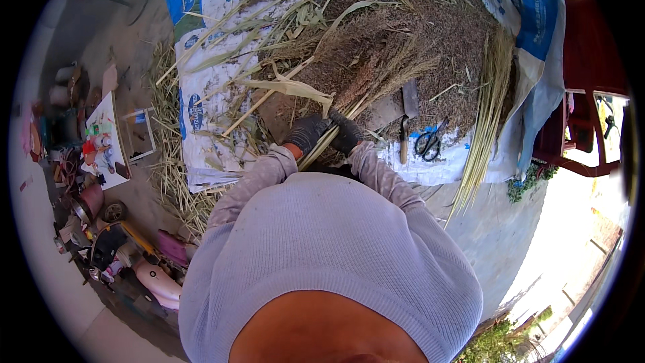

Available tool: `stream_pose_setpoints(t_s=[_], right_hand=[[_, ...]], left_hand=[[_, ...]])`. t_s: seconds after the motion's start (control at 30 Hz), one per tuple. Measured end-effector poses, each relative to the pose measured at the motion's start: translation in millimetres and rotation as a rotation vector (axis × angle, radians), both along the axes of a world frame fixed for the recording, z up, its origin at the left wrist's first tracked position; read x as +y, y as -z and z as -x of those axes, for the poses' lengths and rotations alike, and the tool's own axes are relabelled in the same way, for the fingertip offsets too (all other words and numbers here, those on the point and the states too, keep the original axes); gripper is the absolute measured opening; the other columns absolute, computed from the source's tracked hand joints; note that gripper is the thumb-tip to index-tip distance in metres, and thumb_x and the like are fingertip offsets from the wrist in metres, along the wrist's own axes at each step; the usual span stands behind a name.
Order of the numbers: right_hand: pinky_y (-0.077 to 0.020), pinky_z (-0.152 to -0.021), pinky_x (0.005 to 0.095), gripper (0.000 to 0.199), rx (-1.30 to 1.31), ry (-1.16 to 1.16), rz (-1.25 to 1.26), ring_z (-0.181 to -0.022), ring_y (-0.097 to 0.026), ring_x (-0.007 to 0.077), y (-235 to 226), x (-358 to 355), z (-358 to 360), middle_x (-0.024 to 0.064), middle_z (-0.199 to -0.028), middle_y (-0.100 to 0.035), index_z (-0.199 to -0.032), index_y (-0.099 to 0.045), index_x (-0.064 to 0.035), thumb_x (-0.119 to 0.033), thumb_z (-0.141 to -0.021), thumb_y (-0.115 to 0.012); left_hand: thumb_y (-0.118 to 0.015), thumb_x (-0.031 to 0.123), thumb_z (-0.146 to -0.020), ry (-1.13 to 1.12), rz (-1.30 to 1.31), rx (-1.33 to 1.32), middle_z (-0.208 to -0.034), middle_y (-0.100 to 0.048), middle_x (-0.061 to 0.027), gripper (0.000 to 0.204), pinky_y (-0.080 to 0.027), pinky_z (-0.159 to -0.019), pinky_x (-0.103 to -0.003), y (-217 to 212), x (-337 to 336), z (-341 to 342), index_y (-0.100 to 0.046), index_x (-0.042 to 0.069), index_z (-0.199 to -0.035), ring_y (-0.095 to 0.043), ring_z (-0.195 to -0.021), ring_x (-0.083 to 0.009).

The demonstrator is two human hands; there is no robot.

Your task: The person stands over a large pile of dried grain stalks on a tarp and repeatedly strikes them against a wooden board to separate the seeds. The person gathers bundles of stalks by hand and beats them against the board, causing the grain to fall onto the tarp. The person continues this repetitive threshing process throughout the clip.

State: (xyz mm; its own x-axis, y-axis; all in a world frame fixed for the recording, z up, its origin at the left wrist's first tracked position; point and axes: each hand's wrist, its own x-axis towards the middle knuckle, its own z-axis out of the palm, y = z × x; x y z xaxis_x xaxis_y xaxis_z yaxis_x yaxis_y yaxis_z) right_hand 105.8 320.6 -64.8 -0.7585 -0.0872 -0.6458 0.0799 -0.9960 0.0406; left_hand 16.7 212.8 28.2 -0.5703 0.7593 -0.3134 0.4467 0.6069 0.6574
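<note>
My left hand (pixel 306 133) and my right hand (pixel 345 134), both in dark gloves, are close together in front of my chest. Their fingers are wrapped round a small bunch of grass-like stalks (pixel 325 142). The bunch's brushy seed heads (pixel 393 74) fan out to the far right over a brown heap of loose seed and chaff (pixel 437 33). A dry, folded leaf (pixel 289 87) lies just beyond my left hand. To the right of my right hand are a broad metal blade (pixel 410 99), a wooden handle (pixel 403 141) and black scissors (pixel 428 144).
White and blue woven sacks (pixel 208 87) lie spread under the heap. A long bundle of stalks (pixel 482 128) rests at the right, overhanging the near edge. Leaf scraps (pixel 171 154) litter the left side. A pink scooter (pixel 158 282) and a dark red chair (pixel 591 87) stand farther off.
</note>
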Motion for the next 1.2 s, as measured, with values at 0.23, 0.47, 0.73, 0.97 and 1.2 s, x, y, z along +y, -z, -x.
stream_pose_setpoints(t_s=[0.23, 0.47, 0.73, 0.97, 1.2], right_hand=[[-0.0503, -0.065, 0.0354, 0.012, -0.171, -0.070, -0.178, -0.067, -0.059, 0.0244, 13.3, -6.5, -0.2, 0.0121, -0.076, -0.060, -0.089, -0.058, -0.0020, -0.009, -0.080, -0.053], [-0.0460, -0.051, 0.0329, 0.010, -0.390, -0.133, -0.454, -0.053, -0.053, 0.0192, -44.4, 0.0, 23.2, 0.0056, -0.064, -0.056, -0.079, -0.060, -0.0047, -0.014, -0.077, -0.061], [-0.0455, -0.047, 0.0351, 0.010, -0.369, -0.002, -0.419, -0.048, -0.048, 0.0192, -48.3, 33.1, 25.8, 0.0034, -0.059, -0.052, -0.075, -0.057, -0.0078, -0.016, -0.076, -0.063], [-0.0463, -0.050, 0.0366, 0.013, -0.411, -0.052, -0.445, -0.052, -0.051, 0.0214, -32.6, 4.6, 29.5, 0.0066, -0.064, -0.054, -0.078, -0.056, -0.0027, -0.014, -0.077, -0.063], [-0.0464, -0.060, 0.0335, 0.014, -0.277, -0.056, -0.443, -0.064, -0.054, 0.0205, -27.0, 25.3, 13.7, 0.0062, -0.071, -0.056, -0.084, -0.058, -0.0034, -0.017, -0.081, -0.058]], left_hand=[[-0.041, 0.038, -0.085, 0.019, 0.193, 0.050, -0.086, -0.058, -0.0214, 0.040, -0.042, -0.071, -0.046, -4.2, -4.5, -4.7, -0.059, 0.003, -0.089, -0.055, -0.080, -0.0395], [-0.041, 0.025, -0.084, 0.135, 0.072, 0.162, -0.086, -0.059, -0.0182, 0.028, -0.043, -0.071, -0.044, 14.5, -38.1, 3.8, -0.060, 0.005, -0.091, -0.056, -0.080, -0.0364], [-0.044, 0.028, -0.085, 0.027, 0.191, -0.005, -0.089, -0.062, -0.0163, 0.030, -0.045, -0.075, -0.039, -13.7, -165.5, 8.1, -0.062, 0.006, -0.094, -0.058, -0.083, -0.0324], [-0.048, 0.028, -0.087, -0.093, -0.019, -0.627, -0.107, -0.058, -0.0146, 0.035, -0.046, -0.078, -0.035, 18.2, -209.1, 25.4, -0.055, 0.002, -0.108, -0.058, -0.092, -0.0265], [-0.052, 0.017, -0.087, -0.422, -0.222, -0.803, -0.100, -0.060, -0.0080, 0.033, -0.047, -0.074, -0.025, -42.6, -236.3, 91.2, -0.050, 0.003, -0.116, -0.058, -0.091, -0.0165]])
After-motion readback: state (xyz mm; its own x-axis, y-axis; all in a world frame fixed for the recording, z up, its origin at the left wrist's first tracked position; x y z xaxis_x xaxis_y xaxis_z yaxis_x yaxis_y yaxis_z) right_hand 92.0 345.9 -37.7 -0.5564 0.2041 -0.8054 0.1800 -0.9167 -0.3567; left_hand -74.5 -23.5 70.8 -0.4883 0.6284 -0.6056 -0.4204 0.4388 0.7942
